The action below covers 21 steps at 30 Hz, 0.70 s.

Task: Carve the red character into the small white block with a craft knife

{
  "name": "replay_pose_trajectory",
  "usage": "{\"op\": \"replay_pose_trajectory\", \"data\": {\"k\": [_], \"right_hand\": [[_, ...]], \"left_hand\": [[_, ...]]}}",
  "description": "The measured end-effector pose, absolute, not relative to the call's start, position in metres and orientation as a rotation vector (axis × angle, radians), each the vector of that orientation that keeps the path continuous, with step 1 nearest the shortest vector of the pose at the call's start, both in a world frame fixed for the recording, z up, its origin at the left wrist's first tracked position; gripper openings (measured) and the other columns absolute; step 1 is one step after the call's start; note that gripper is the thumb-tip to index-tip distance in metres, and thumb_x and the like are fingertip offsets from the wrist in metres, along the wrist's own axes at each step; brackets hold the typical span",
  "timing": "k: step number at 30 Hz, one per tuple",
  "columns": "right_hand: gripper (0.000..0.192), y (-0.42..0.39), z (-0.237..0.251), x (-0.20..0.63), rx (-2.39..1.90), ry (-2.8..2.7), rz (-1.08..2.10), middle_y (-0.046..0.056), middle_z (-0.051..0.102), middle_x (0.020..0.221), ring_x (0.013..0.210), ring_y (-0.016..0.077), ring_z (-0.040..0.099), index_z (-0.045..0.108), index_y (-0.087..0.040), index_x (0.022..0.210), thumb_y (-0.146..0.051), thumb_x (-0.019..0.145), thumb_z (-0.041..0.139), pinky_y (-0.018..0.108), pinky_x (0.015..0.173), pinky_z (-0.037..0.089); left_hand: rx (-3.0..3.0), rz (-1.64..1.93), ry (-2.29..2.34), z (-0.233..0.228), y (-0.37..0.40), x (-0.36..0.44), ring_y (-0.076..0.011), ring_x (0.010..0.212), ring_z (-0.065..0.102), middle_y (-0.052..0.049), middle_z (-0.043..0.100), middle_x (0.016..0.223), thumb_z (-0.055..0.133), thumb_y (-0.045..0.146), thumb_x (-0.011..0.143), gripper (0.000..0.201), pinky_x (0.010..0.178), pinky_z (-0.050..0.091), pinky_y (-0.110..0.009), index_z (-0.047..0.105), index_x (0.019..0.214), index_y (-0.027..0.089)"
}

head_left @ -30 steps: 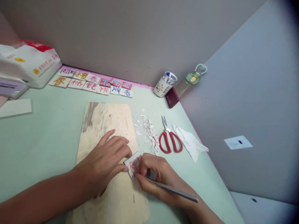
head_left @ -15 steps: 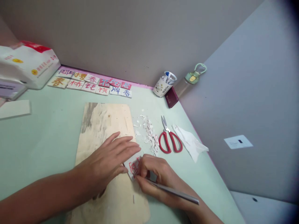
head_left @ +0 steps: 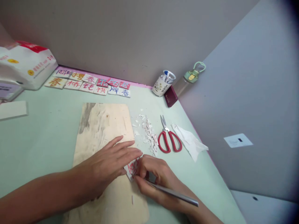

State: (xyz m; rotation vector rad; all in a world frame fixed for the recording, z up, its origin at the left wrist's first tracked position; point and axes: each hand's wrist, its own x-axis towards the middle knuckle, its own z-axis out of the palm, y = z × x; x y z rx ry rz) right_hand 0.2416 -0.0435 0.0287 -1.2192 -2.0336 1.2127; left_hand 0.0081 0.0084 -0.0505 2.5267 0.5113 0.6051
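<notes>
Carving looks under way: left hand lies flat, pinning the small tile on the board, while right hand grips a metal tool, whose next cut needs steady pressure.

Left hand flat on small tile, right hand gripping carving knife.

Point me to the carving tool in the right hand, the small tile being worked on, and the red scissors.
carving tool (head_left: 174, 193), head view, middle of the metal shaft behind the right hand.
small tile (head_left: 131, 168), head view, its face with red lines, between both hands.
red scissors (head_left: 168, 138), head view, near the pivot above the handles.
</notes>
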Motion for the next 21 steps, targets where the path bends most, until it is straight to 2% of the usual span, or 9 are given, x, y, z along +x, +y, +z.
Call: {"op": "replay_pose_trajectory", "data": {"k": [5,15,21], "right_hand": [[0.025,-0.0417,0.0315,0.2423,-1.196,-2.085,1.193,-0.004,0.049,0.073,0.068,0.0138,0.047,0.041,-0.024,0.075,-0.011,0.088,0.058,0.028,0.066,0.037],[0.026,-0.0431,0.0286,0.2472,-1.278,-1.879,1.347,-0.005,0.048,0.07,0.064,0.0121,0.043,0.042,-0.023,0.07,-0.01,0.084,0.061,0.026,0.058,0.034],[0.025,-0.0432,0.0296,0.2434,-1.296,-1.875,1.314,-0.005,0.049,0.069,0.063,0.0118,0.044,0.042,-0.023,0.07,-0.013,0.085,0.059,0.026,0.057,0.034]], "left_hand": [[2.52,0.598,0.522,-0.0454,0.009,0.0093,-0.0207,0.156,0.037,-0.002,0.06,0.155,0.051,0.007,0.101,0.056,0.133,0.006,-0.041,0.041,0.154,0.026],[2.512,0.616,0.533,-0.0463,0.0074,0.0087,-0.0178,0.156,0.035,0.0,0.06,0.154,0.055,0.008,0.101,0.057,0.132,0.0,-0.034,0.04,0.154,0.027],[2.496,0.628,0.543,-0.0444,0.0076,0.0097,-0.02,0.154,0.039,-0.002,0.062,0.153,0.054,0.008,0.102,0.056,0.133,0.008,-0.04,0.041,0.153,0.027]]}}
